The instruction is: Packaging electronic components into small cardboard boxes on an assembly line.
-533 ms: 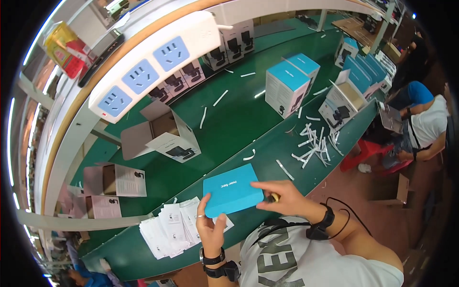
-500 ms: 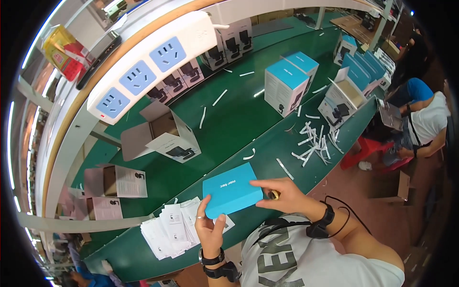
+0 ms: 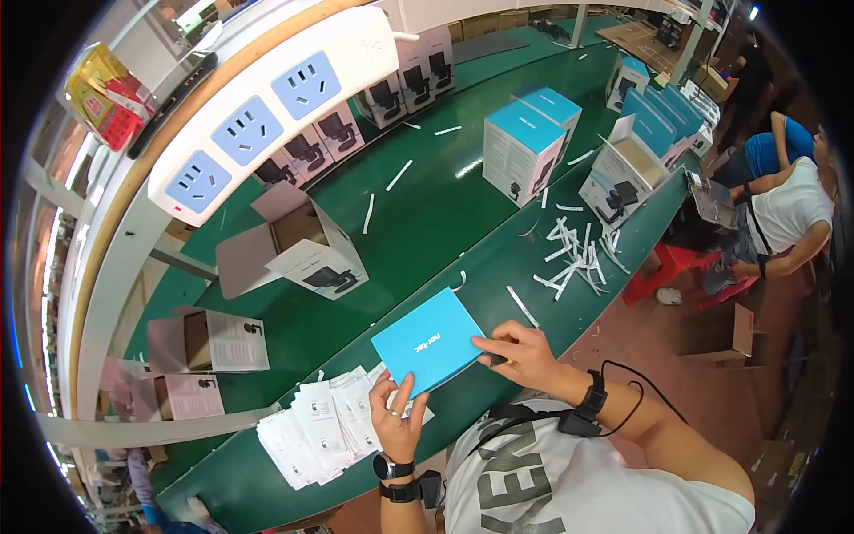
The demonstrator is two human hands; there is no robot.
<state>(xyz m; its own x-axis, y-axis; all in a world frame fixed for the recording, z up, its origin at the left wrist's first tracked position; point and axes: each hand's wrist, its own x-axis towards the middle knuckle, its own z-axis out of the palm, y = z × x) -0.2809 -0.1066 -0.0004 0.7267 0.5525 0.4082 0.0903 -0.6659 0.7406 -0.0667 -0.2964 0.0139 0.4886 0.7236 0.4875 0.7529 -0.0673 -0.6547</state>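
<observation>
Head view showed us both hands on a flat blue box [image 3: 430, 340] held just above the green bench [image 3: 427, 214], close to the body. Our left hand [image 3: 397, 418] propped it from below at the near corner, fingers closed loosely about that edge, so the box stayed tilted toward the face. Our right hand [image 3: 525, 351] pinched the right edge, thumb and fingers shut on it, likely to steady that end; we could not see what the fingertips did underneath. A stack of white leaflets [image 3: 325, 425] lay on the bench just beside the left hand, fanned out, probably so one could be taken quickly. Farther off an open carton [image 3: 294, 249] lay on its side with flaps spread. White strips [image 3: 574, 258] were scattered near upright blue-topped boxes [image 3: 525, 147]. Another person [image 3: 783, 209] sat at the right, well apart.
</observation>
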